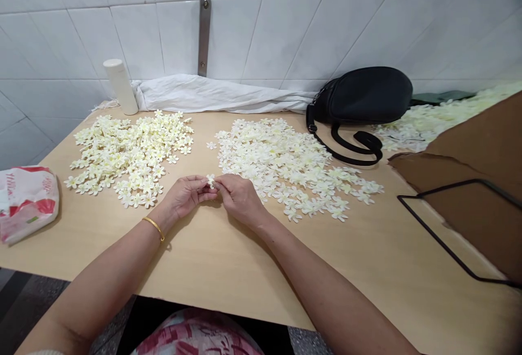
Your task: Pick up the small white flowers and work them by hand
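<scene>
A small white artificial flower (211,179) with a pale yellow centre is pinched between my two hands, above the middle of the table. My left hand (188,196) grips it from the left, its fingers curled. From the other side, the closed fingers of my right hand (238,194) meet it; whether they also hold a smaller part is hidden. To the left spreads a pile of flowers with yellowish centres (134,151). A flatter, wider pile of white blossoms (277,162) lies to the right, just past my right hand.
A white bottle (122,87) and a white cloth (220,94) stand along the tiled wall. A black bag (362,95) with its strap sits at back right, near more blossoms (452,116). Cardboard (481,164) and a black wire frame (438,243) are at right, a tissue pack (28,203) at left.
</scene>
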`<state>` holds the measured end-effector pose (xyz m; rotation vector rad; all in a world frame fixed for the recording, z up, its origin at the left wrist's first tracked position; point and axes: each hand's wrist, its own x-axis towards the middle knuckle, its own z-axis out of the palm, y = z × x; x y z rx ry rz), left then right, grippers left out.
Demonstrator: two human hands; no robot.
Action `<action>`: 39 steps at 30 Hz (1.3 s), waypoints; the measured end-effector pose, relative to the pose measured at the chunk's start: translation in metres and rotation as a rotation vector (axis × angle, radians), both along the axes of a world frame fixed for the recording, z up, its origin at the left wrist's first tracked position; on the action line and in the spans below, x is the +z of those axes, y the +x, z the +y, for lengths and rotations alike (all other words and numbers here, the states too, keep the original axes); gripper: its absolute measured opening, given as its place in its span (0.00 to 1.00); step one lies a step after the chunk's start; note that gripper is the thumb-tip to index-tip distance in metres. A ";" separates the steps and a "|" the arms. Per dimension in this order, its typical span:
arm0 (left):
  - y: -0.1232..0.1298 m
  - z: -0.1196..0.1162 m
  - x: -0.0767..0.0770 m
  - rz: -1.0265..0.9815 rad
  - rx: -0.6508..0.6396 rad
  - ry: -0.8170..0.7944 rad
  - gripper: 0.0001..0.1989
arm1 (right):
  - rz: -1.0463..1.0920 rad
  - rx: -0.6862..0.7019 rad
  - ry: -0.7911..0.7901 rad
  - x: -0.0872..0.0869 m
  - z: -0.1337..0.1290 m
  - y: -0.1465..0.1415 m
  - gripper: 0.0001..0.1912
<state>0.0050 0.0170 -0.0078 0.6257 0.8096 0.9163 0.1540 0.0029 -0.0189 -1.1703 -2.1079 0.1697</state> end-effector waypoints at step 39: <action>0.004 -0.005 0.003 -0.015 0.021 0.041 0.06 | 0.301 -0.006 -0.139 0.007 -0.003 -0.005 0.10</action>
